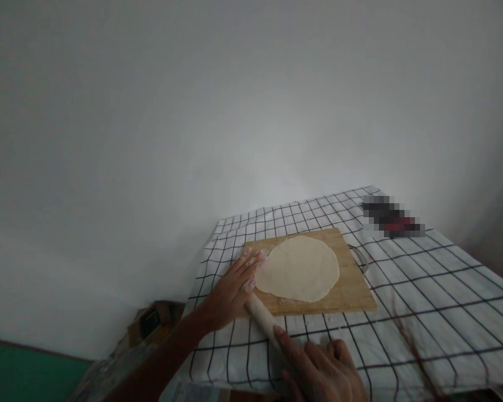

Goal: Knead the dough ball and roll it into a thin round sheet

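Note:
A thin, roughly oval sheet of dough (pixel 304 268) lies on a wooden board (pixel 356 293). Floury at the fingertips, my left hand (pixel 237 285) lies with outstretched fingers over the far end of a rolling pin (pixel 261 317), beside the dough's left edge. My right hand (pixel 324 368) is closed around the pin's near end, its index finger laid along the wood. The pin slants from the board's left side toward me, over the front edge of the board. My left hand hides its far end.
A white cloth with black grid lines (pixel 419 290) covers the table. Behind the board's right side sits a round clear rim (pixel 360 258). A pixelated dark and red item (pixel 392 218) lies at the back right. Cardboard boxes (pixel 155 321) stand left of the table, by the wall.

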Available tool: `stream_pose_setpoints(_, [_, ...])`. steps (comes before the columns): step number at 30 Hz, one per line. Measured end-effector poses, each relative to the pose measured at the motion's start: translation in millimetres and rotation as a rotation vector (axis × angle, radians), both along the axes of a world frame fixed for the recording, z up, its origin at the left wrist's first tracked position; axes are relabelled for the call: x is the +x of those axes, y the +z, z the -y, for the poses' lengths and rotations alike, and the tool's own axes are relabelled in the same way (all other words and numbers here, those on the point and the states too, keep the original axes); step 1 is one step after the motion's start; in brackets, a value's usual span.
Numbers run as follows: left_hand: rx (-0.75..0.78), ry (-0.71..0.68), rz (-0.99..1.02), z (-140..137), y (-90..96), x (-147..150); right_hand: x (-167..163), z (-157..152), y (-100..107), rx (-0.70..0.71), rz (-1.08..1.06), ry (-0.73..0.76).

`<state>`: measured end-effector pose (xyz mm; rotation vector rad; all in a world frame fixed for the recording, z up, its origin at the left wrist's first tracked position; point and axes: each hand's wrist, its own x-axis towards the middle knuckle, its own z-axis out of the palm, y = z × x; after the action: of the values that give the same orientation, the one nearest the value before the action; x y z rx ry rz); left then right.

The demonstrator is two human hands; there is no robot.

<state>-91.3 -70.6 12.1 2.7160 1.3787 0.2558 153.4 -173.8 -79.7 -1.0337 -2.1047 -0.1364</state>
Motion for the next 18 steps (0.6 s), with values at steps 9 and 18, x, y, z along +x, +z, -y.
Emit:
stream_pose_setpoints(9, [-0.097,0.038,-0.047,-55.8,2.7,44.2,21.7,-10.6,17.6,-0.222,-0.156,-0.064])
stream_pose_setpoints(18, [-0.167,0.020,-0.040,-118.1,-6.7,89.2,53.2,-29.8,39.1,-0.216,-0.115,-0.151])
